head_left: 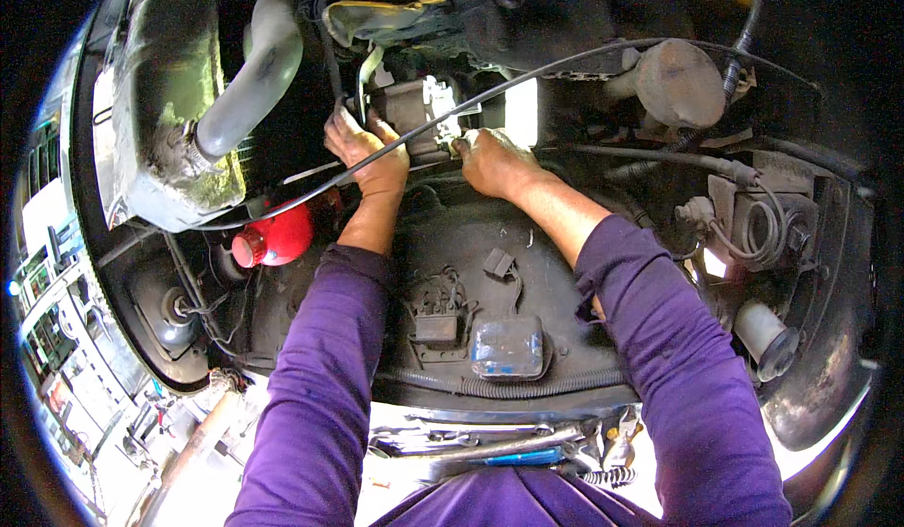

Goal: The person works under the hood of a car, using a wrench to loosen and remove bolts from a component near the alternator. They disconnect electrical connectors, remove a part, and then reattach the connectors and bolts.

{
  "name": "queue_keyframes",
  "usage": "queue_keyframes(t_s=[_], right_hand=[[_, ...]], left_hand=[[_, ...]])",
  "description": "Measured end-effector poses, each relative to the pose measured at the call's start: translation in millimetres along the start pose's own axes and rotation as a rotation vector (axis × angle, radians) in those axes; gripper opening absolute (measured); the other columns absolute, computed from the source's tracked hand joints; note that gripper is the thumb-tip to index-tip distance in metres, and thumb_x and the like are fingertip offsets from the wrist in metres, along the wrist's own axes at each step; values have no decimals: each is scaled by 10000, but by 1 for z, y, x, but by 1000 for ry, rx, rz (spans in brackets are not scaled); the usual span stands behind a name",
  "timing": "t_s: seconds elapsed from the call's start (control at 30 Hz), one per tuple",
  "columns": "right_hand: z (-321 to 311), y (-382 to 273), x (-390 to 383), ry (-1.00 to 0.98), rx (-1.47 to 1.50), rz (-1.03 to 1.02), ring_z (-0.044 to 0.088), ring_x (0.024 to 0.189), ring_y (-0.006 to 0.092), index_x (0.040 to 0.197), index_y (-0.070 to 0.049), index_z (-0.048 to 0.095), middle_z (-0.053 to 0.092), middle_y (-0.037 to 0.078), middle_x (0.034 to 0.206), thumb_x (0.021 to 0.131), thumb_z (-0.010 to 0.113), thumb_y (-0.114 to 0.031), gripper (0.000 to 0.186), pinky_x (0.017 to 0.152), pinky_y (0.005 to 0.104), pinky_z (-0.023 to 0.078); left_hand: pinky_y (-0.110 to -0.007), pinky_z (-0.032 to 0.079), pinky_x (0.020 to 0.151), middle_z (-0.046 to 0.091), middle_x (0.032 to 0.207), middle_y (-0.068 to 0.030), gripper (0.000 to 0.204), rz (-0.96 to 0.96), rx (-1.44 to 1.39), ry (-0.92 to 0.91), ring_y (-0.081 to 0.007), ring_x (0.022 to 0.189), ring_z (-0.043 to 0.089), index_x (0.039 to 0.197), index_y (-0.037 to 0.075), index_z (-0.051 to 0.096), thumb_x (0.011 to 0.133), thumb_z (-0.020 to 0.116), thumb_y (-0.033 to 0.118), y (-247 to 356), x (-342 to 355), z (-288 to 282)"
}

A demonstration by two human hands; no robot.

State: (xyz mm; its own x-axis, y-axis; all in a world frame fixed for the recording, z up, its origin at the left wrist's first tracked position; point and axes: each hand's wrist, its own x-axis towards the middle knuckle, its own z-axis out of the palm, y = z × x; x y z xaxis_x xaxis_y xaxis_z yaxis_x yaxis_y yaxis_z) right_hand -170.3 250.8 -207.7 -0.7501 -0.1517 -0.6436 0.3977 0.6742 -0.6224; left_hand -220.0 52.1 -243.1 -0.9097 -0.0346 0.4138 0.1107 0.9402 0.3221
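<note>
I look down into a vehicle's engine bay. My left hand (pixel 363 145) reaches deep in and grips a grey metal engine part (pixel 410 108) from its left side. My right hand (pixel 492 158) presses against the same part from the right, fingers curled at a fitting; what it holds is hidden. A thin black cable (pixel 565 61) arcs over both hands. Both forearms wear purple sleeves.
A large grey radiator hose (pixel 254 75) and metal tank (pixel 165 94) stand at the left. A red horn (pixel 273 237) sits below them. A clear plastic box (pixel 508 346) and relay wiring (pixel 438 310) lie on the dark panel. Hand tools (pixel 527 447) rest on the front ledge.
</note>
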Motion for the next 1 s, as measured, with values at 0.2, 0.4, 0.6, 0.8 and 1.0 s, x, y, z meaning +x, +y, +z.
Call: queue_keyframes(t_s=[0.2, 0.4, 0.6, 0.8, 1.0], right_hand=[[12, 14, 15, -20, 45, -40, 640, 1144, 492, 1227, 6, 656, 674, 321, 1183, 1090, 445, -364, 447, 998, 541, 498], [9, 17, 18, -48, 31, -108, 660, 1085, 488, 1186, 25, 655, 682, 324, 1139, 1094, 453, -357, 442, 962, 549, 499], [-4, 8, 11, -111, 89, -93, 649, 1130, 474, 1264, 114, 520, 643, 375, 1179, 1090, 455, -443, 587, 994, 525, 482], [-2, 0, 2, -41, -139, -177, 681, 1022, 502, 1082, 60, 684, 705, 327, 1027, 1054, 509, -320, 420, 923, 537, 536], [7, 14, 17, -29, -47, -229, 685, 997, 496, 1107, 52, 670, 698, 330, 1034, 1069, 498, -315, 407, 891, 551, 534]], left_hand=[[-554, 371, 1072, 520, 1277, -298, 568, -4, 6, -34, -479, 1207, 489, 1392, -70, 473, 876, 663, 74, -2, 1, 0], [-553, 374, 1073, 520, 1277, -298, 572, -6, 4, -17, -481, 1213, 487, 1391, -76, 469, 874, 665, 71, -2, 1, 1], [-554, 382, 1054, 520, 1264, -298, 537, 21, -21, 54, -477, 1196, 493, 1377, -59, 476, 886, 648, 75, -1, 0, 7], [-553, 386, 1042, 524, 1246, -296, 542, 2, -4, 30, -479, 1176, 501, 1382, -54, 468, 887, 645, 76, 1, -1, 5], [-559, 387, 1030, 520, 1235, -301, 551, 7, -18, 25, -486, 1159, 502, 1387, -59, 443, 892, 643, 80, 3, 0, 3]])
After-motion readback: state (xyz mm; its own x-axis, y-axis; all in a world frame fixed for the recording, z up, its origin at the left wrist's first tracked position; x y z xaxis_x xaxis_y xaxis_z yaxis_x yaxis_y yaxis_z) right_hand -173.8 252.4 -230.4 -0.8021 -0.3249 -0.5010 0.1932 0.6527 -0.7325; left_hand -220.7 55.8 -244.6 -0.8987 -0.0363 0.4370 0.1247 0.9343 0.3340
